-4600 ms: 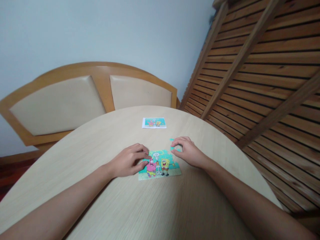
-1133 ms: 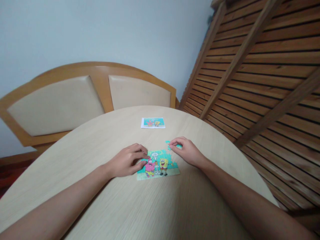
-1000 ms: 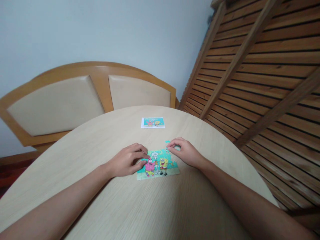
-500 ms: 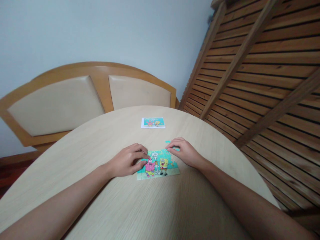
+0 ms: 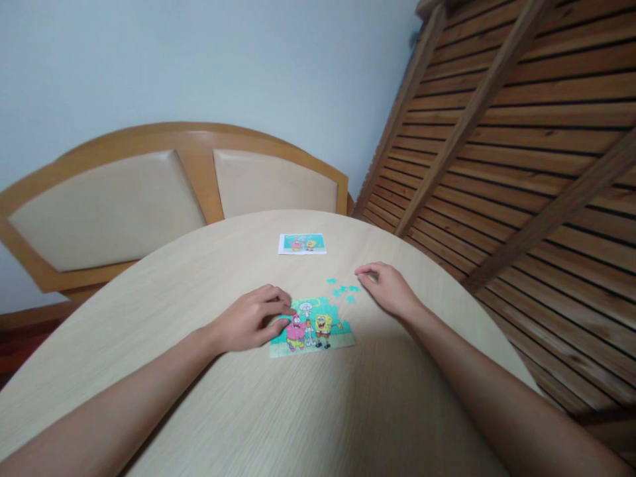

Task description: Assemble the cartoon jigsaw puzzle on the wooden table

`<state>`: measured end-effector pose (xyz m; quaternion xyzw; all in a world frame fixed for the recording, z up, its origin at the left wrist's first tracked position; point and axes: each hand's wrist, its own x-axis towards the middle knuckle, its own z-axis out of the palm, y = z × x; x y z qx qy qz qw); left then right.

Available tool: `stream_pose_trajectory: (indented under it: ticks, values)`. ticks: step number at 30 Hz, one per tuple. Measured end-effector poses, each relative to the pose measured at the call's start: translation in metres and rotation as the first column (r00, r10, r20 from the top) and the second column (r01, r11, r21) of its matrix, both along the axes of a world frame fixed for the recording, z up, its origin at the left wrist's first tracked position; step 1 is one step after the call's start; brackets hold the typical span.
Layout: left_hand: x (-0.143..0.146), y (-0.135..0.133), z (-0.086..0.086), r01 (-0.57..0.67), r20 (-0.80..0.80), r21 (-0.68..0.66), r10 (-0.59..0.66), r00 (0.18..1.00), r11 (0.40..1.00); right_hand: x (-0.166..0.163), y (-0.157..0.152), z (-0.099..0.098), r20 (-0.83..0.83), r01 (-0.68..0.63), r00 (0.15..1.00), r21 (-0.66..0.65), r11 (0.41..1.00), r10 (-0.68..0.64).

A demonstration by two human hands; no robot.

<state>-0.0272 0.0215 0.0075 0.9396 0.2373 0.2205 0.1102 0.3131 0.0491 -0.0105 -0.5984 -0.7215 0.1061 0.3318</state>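
Observation:
A small cartoon jigsaw puzzle [image 5: 318, 329], mostly teal, lies on the round wooden table [image 5: 308, 411]. My left hand [image 5: 251, 322] rests palm down with bent fingers, its fingertips pressing the puzzle's left edge. Several loose teal pieces [image 5: 342, 290] lie just beyond the puzzle's top right corner. To the right of those pieces, apart from them, my right hand [image 5: 390, 288] lies on the table. Its fingers are curled with the thumb against the index finger, and no piece shows in them.
A small printed picture [image 5: 302, 243] of the same cartoon lies farther back on the table. A padded wooden bench back [image 5: 149, 192] stands behind the table. A slatted wooden panel [image 5: 521, 146] leans along the right side.
My right hand has pulled away to the right from the puzzle's top right corner, uncovering several loose teal pieces on the table. My left hand has stayed on the puzzle.

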Motion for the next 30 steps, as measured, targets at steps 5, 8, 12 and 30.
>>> stream_pose_trajectory:
  ticks: [5, 8, 12, 30]
  values:
    - [0.0, -0.001, 0.001, 0.001, -0.004, -0.008, -0.001, 1.0, 1.0, 0.005, -0.003, -0.001, 0.039, -0.034, 0.999, -0.087, 0.996, 0.037]
    - [0.001, -0.001, 0.001, 0.002, 0.032, -0.018, -0.001, 0.999, 1.0, 0.005, -0.004, 0.0, 0.069, -0.067, 0.995, -0.094, 0.993, 0.073]
    - [-0.002, 0.005, -0.004, -0.149, 0.154, -0.062, 0.157, 0.976, 0.987, 0.006, -0.004, 0.0, 0.101, -0.074, 0.991, -0.118, 0.99, 0.086]
    - [-0.027, 0.031, -0.017, -0.364, 0.078, -0.234, 0.39, 0.917, 0.902, -0.018, -0.021, 0.015, 0.145, -0.245, 0.959, -0.009, 0.97, 0.243]
